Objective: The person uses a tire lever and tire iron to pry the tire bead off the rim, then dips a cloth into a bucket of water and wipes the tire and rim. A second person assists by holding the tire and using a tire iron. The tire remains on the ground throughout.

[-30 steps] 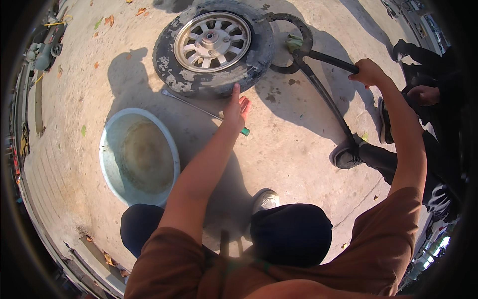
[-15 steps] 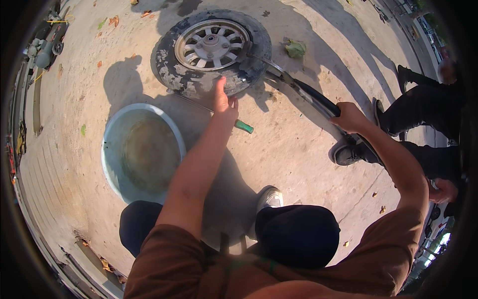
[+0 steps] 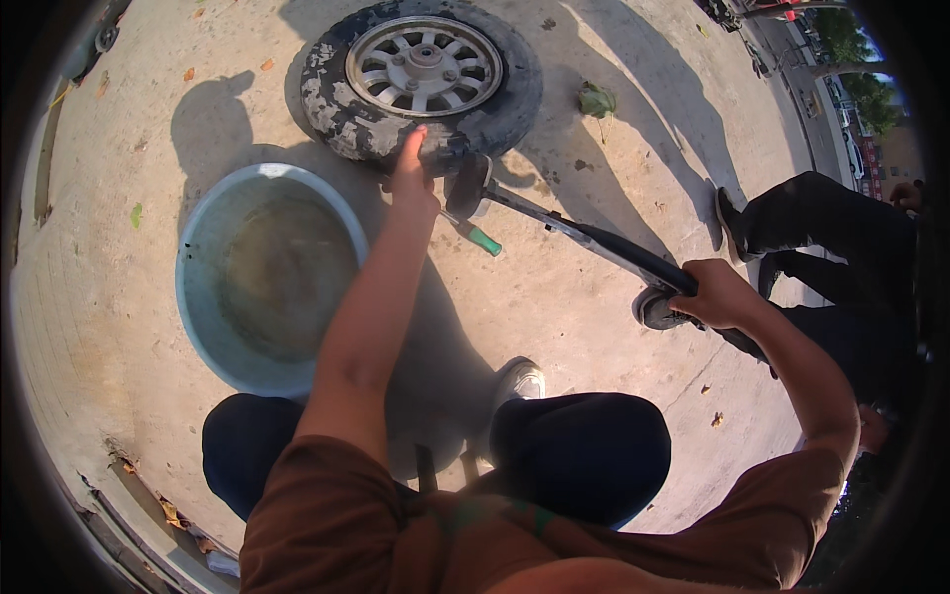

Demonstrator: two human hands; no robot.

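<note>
A black tyre [image 3: 356, 127] on a spoked silver rim [image 3: 426, 61] lies at the far centre, its sidewall patchy with grey dirt. My left hand [image 3: 411, 178] is at its near edge, thumb up on the sidewall and the other fingers mostly hidden beneath. My right hand [image 3: 720, 294] is closed round the black grip of a long-handled hammer [image 3: 584, 238]. The dark hammer head [image 3: 468, 185] is beside my left hand, just off the tyre's near side. A green-handled tool [image 3: 484, 241] lies below that head, its shaft partly hidden by my left hand.
A pale blue tub [image 3: 193, 317] of murky water stands left of my left forearm. At the right, a person in dark trousers [image 3: 831, 238] has a black shoe [image 3: 655, 309] close to the hammer's handle. A crumpled leaf [image 3: 597, 99] lies right of the tyre.
The hammer head has come off the tyre's right side, moving left and nearer to me. My left hand stays at the tyre's edge; the head view has shifted slightly.
</note>
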